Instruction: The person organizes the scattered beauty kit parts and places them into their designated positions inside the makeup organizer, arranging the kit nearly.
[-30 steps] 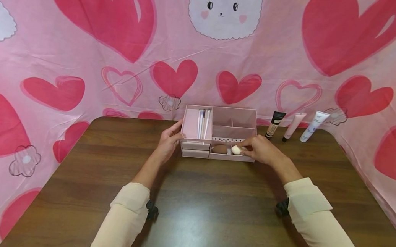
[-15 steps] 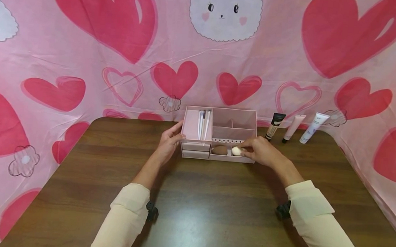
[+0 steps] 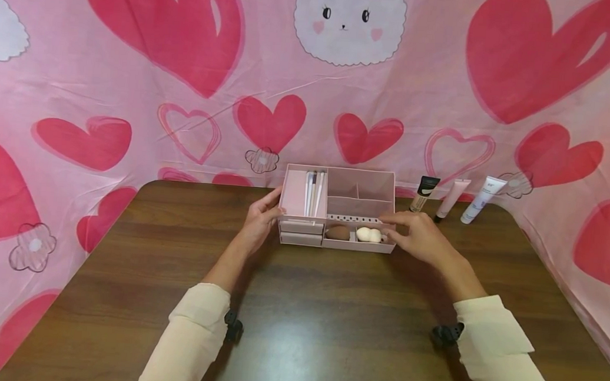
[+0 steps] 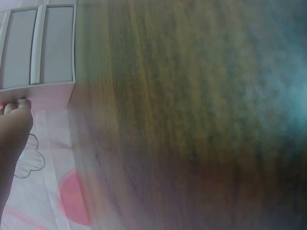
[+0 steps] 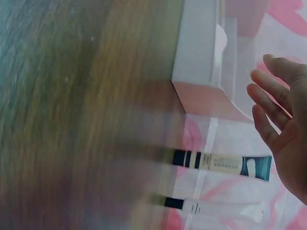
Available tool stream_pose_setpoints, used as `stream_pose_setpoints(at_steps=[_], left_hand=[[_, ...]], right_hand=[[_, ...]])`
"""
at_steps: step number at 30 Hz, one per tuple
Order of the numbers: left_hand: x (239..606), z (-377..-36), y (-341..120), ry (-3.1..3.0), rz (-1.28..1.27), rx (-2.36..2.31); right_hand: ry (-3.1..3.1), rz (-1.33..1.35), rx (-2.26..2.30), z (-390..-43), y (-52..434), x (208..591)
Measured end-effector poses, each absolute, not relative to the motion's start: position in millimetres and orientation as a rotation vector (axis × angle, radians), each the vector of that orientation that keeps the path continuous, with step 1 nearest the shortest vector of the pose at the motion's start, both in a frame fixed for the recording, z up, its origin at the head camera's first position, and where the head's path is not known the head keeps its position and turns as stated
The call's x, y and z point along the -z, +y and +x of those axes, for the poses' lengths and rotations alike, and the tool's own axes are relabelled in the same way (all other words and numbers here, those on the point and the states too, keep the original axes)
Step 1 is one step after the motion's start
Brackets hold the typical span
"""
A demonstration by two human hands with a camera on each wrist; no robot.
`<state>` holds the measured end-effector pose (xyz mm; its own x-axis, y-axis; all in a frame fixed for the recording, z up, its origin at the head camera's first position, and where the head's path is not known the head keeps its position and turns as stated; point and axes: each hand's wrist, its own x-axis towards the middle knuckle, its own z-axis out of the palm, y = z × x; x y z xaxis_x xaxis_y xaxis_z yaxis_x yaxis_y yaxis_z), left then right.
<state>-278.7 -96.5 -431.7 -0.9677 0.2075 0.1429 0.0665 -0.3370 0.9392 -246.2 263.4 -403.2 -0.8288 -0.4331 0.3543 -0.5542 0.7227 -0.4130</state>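
A pink desk organizer [image 3: 306,176] stands at the table's back edge. My left hand [image 3: 260,220] rests against its left side, the thumb near the front top edge; in the left wrist view the fingertips [image 4: 24,103] touch the side wall. My right hand [image 3: 421,237] is just off the right end, fingers extended and holding nothing, as the right wrist view also shows. Beside those fingers, a cream gourd-shaped makeup sponge [image 3: 368,235] lies in the front right compartment. A brown makeup sponge [image 3: 337,233] occupies the compartment to its left. Several slim makeup brushes [image 3: 313,194] lie on the organizer's left top.
Right of the organizer stand a black-topped beige tube [image 3: 424,194], a pink tube [image 3: 452,199] and a white tube [image 3: 483,200], caps down. Two drawers [image 3: 301,233] sit under the brushes. A pink heart-print cloth [image 3: 198,47] hangs behind the wooden table [image 3: 297,308].
My right hand has let go of the cream sponge and drawn back to the right, leaving the sponge in its compartment. The left hand stays at the organizer's side.
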Motion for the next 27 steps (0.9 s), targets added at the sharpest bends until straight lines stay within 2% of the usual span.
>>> stream_pose_setpoints(at_steps=[13,27], left_hand=[[433.7,-281.2,-97.6,1.742,0.36,-2.481],[433.3,-282.0,-97.0,1.74,0.381,-2.479]], right_hand=[[-2.252,0.606,-0.847,-243.9,317.1,384.0],[-2.039,-0.064,-1.083,-272.5,393.6,360.6]])
